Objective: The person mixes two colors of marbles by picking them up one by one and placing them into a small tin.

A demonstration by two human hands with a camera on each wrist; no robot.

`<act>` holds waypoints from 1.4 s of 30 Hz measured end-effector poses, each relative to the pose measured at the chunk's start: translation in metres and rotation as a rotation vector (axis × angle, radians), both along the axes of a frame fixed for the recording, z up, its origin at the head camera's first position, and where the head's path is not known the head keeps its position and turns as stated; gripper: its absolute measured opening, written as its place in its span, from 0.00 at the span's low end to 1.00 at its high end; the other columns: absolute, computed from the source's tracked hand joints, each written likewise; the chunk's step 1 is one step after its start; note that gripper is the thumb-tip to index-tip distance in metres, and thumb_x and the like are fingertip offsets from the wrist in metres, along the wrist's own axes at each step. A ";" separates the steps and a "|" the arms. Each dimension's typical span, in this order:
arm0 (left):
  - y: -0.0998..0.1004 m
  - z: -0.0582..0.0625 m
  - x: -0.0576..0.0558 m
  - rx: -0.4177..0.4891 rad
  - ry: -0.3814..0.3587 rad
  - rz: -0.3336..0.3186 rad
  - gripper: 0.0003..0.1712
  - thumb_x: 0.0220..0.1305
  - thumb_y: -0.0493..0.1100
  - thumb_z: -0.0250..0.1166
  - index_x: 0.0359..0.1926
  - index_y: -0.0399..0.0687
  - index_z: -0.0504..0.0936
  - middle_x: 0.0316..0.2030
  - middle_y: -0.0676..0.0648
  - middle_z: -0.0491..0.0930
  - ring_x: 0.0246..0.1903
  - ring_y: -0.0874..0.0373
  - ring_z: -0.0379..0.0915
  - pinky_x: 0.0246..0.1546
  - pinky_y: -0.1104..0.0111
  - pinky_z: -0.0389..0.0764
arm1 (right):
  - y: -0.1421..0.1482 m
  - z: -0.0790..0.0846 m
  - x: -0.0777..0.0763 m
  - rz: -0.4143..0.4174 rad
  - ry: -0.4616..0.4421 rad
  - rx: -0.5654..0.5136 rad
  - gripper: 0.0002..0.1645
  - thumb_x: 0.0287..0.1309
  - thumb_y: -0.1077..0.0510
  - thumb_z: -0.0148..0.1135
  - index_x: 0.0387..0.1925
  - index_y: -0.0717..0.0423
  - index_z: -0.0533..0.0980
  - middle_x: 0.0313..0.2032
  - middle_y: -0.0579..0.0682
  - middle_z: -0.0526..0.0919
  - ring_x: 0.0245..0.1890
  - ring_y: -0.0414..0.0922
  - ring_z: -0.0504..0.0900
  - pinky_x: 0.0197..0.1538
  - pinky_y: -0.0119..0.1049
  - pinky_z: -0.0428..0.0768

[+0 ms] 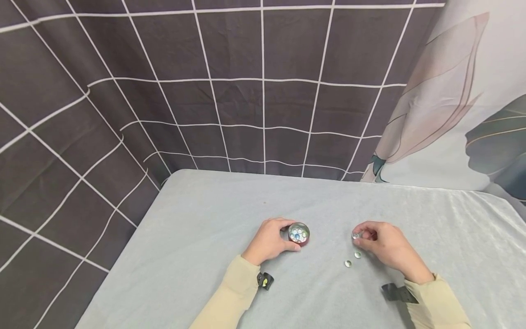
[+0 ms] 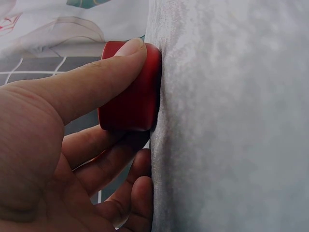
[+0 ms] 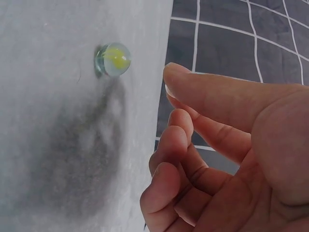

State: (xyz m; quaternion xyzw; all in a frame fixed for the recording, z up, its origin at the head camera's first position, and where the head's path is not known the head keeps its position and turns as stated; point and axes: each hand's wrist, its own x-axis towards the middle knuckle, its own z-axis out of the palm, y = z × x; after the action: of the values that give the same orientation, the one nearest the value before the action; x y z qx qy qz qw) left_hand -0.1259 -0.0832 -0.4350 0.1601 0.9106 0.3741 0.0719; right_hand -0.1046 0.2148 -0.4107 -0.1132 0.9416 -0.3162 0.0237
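Observation:
My left hand (image 1: 269,240) grips a small round red tin (image 2: 130,104) between thumb and fingers as it stands on the cloth. Several glass marbles (image 1: 297,235) lie inside the tin, seen from above in the head view. To the right, my right hand (image 1: 384,242) pinches a clear marble (image 1: 355,236) between thumb and forefinger, low over the cloth; the right wrist view hides it behind the thumb. Two loose marbles, a nearer one (image 1: 348,263) and a farther one (image 1: 358,255), lie just below that hand. A marble with a yellow swirl (image 3: 116,59) shows beside the thumb in the right wrist view.
A pale grey-blue velvety cloth (image 1: 197,219) covers the table. Behind and to the left hangs a dark curtain with a white grid (image 1: 236,100). A pale curtain with a leaf pattern (image 1: 435,155) hangs at the back right. Both wrists wear dark straps.

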 end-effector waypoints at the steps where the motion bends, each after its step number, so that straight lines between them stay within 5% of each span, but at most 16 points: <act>1: 0.000 0.000 0.000 0.001 -0.001 0.000 0.34 0.47 0.48 0.82 0.57 0.51 0.85 0.55 0.51 0.83 0.60 0.50 0.74 0.64 0.59 0.72 | 0.000 0.000 0.000 0.000 -0.001 -0.003 0.07 0.55 0.58 0.74 0.36 0.52 0.84 0.24 0.39 0.75 0.25 0.34 0.70 0.29 0.32 0.70; 42: 0.000 0.000 0.001 0.007 -0.001 0.004 0.33 0.47 0.48 0.82 0.57 0.53 0.85 0.55 0.51 0.83 0.59 0.50 0.74 0.63 0.60 0.72 | -0.043 0.005 -0.005 0.063 -0.001 -0.102 0.06 0.55 0.63 0.72 0.35 0.55 0.84 0.23 0.40 0.75 0.23 0.35 0.70 0.28 0.30 0.72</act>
State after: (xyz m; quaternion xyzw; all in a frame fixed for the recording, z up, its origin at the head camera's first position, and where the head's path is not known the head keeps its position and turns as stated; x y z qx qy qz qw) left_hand -0.1252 -0.0831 -0.4348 0.1581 0.9095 0.3777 0.0710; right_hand -0.1100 0.1715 -0.4060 -0.1436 0.9202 -0.3631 0.0284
